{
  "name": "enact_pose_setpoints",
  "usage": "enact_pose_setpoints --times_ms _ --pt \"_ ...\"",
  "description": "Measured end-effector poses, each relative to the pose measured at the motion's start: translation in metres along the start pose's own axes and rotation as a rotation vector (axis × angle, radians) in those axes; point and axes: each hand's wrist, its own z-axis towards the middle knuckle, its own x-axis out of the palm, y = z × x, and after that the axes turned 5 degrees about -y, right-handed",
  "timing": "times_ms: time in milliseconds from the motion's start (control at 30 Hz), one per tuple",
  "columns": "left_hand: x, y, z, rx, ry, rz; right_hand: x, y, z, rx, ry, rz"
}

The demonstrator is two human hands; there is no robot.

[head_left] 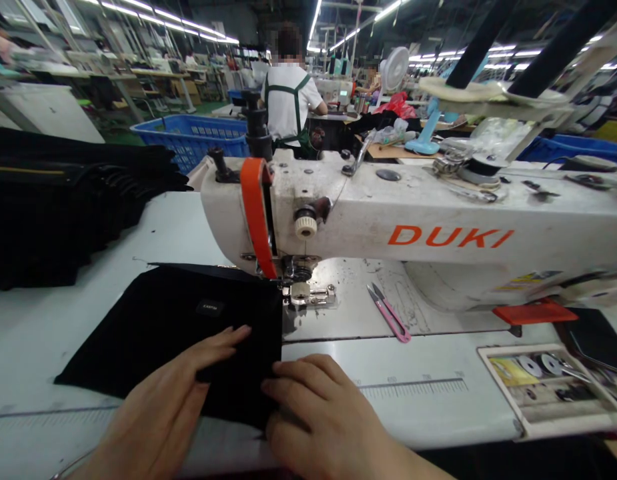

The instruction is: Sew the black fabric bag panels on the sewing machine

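Observation:
A black fabric piece [138, 333] with a small label [210, 307] lies on the white sewing table, its right edge running up to the presser foot [301, 293] of the sewing machine [358, 207]. My left hand [173, 387] rests on the fabric with its fingers stretched out. At the fabric's lower right edge, my right hand [313, 407] has its fingers curled over the border, thumb underneath or hidden, gripping the cloth. Pink thread snips [391, 313] lie on the machine bed to the right of the foot.
A thick stack of black fabric pieces [63, 200] sits at the left. To the right are a tray of bobbins [548, 387], a red object [533, 313] and a dark phone-like slab [598, 340]. Behind the machine stand a blue basket [198, 133] and a seated person [288, 100].

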Motion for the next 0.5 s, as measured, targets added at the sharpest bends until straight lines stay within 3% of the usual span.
enact_pose_setpoints --times_ms 67,133,367,500 --pt "0.000 0.001 0.003 0.245 0.085 0.068 0.000 -0.002 0.001 -0.017 -0.014 0.033" --pt "0.001 -0.003 0.009 0.400 0.167 0.160 -0.001 -0.003 0.003 0.003 -0.026 0.076" --pt "0.007 -0.020 0.035 0.544 0.287 0.328 0.001 -0.004 0.000 -0.013 -0.038 0.059" --pt "0.014 -0.019 0.030 0.563 0.259 0.344 0.004 -0.007 -0.005 -0.049 -0.054 0.049"
